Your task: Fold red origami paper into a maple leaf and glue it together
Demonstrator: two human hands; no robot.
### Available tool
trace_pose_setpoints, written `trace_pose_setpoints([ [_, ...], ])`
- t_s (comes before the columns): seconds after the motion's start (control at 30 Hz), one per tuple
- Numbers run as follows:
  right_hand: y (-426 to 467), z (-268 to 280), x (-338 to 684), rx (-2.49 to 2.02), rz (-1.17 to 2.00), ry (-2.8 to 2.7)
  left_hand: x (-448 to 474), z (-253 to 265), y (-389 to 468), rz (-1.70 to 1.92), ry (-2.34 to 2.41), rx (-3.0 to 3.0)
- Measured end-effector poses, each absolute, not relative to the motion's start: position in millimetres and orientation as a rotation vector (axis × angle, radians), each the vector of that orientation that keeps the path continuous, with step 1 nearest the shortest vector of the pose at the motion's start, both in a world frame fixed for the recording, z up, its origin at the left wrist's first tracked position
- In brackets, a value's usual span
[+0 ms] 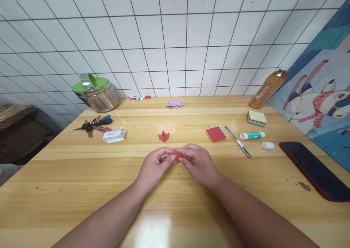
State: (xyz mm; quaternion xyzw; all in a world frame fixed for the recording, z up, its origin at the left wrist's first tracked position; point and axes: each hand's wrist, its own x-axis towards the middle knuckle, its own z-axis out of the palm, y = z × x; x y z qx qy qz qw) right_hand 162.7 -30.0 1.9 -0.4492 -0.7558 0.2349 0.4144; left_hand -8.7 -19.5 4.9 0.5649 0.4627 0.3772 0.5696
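Note:
Between my two hands is a small piece of red paper (177,156), mostly covered by my fingers. My left hand (158,162) pinches its left side with thumb and forefinger. From the other side, my right hand (199,162) grips it the same way. Just beyond my hands lies a folded red paper piece (163,136) with pointed tips. Farther back, near the wall, sits a purple folded paper leaf shape (175,103). A stack of red and pale square papers (216,133) lies to the right of my hands.
On the right are a utility knife (237,142), a glue stick (252,135), its white cap (267,145), sticky notes (257,118), a phone (315,169) and a drink bottle (268,89). Leftward are keys (93,124), a small white box (114,135), a marker (139,97) and a green-lidded pot (95,93).

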Motion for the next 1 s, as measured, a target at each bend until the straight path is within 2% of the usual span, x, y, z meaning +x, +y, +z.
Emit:
trace_pose_setpoints([
  [0.37, -33, 0, 163, -1.208, 0.541, -1.950, -7, 5, -20, 0.852, 1.072, 1.292],
  [0.6, -34, 8, 162, -1.274, 0.661, -1.839, -8, 2, -20, 0.808, 1.073, 1.346],
  [0.7, -32, 9, 160, -1.268, 0.831, -1.677, -7, 4, -21, 0.799, 1.042, 1.254],
  [0.8, -29, 6, 159, -1.274, 1.187, -1.446, -5, 7, -21, 0.798, 1.008, 1.164],
  [0.87, -26, 4, 159, -1.279, 1.313, -1.330, -3, 9, -22, 0.796, 1.011, 1.139],
  [0.93, -26, 2, 160, -1.317, 1.193, -1.355, -3, 10, -23, 0.793, 1.033, 1.136],
  [1.0, -28, 3, 161, -1.362, 0.945, -1.509, -4, 11, -24, 0.793, 1.052, 1.168],
])
